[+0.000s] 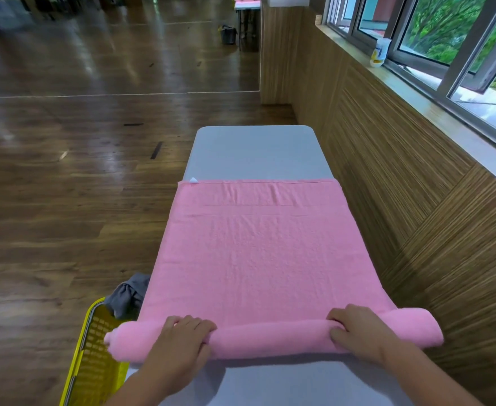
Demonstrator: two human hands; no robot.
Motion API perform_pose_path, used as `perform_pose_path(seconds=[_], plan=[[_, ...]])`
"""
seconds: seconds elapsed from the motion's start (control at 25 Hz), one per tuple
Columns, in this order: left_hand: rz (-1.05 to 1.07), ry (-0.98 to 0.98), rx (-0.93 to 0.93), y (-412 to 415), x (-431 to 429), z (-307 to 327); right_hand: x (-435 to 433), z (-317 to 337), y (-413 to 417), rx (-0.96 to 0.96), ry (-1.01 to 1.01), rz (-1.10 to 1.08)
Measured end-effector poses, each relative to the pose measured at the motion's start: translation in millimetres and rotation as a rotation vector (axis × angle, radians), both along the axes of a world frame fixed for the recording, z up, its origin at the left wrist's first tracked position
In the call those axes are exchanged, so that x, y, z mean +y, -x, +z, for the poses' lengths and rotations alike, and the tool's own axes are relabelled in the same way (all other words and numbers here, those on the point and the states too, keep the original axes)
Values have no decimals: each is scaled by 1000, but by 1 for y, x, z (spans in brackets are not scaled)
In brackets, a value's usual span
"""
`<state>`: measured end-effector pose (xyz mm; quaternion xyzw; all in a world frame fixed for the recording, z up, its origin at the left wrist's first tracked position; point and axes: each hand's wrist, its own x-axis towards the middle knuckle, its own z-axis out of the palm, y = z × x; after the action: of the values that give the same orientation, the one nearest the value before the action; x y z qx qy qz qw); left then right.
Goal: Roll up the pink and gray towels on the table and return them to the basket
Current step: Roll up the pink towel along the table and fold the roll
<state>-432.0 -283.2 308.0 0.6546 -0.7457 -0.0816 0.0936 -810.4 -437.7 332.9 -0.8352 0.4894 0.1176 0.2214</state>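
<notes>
Barely into rolling pink towel (pixel 258 259), mid-frame on counter (pixel 255 150), only bottom edge rolled. Left grip (pixel 182 336) and right grip (pixel 355 329) curled over the roll. Left to do: gray towel (pixel 128 294), unrolled by basket (pixel 94 350), lower left.

far table (pixel 255 150) bare | wall (pixel 387 177) flanks right | basket (pixel 94 361) near left
</notes>
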Motion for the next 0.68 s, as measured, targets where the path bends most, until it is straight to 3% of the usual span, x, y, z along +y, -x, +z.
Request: perform_pose_path(seconds=[0.16, 0.28, 0.36, 0.56, 0.68], plan=[[110, 12, -29, -7, -20, 3, -4, -2, -5, -123, -17, -144], [153, 107, -83, -6, -27, -1, -4, -10, -9, -132, 392, -44], [148, 127, -88, -4, -20, -5, 4, -18, -6, -129, 529, 72], [163, -30, -102, -8, -5, -15, 13, -28, 3, 3, 396, 111], [211, -21, -31, -7, -13, -6, 12, -21, -2, -30, 379, 47]])
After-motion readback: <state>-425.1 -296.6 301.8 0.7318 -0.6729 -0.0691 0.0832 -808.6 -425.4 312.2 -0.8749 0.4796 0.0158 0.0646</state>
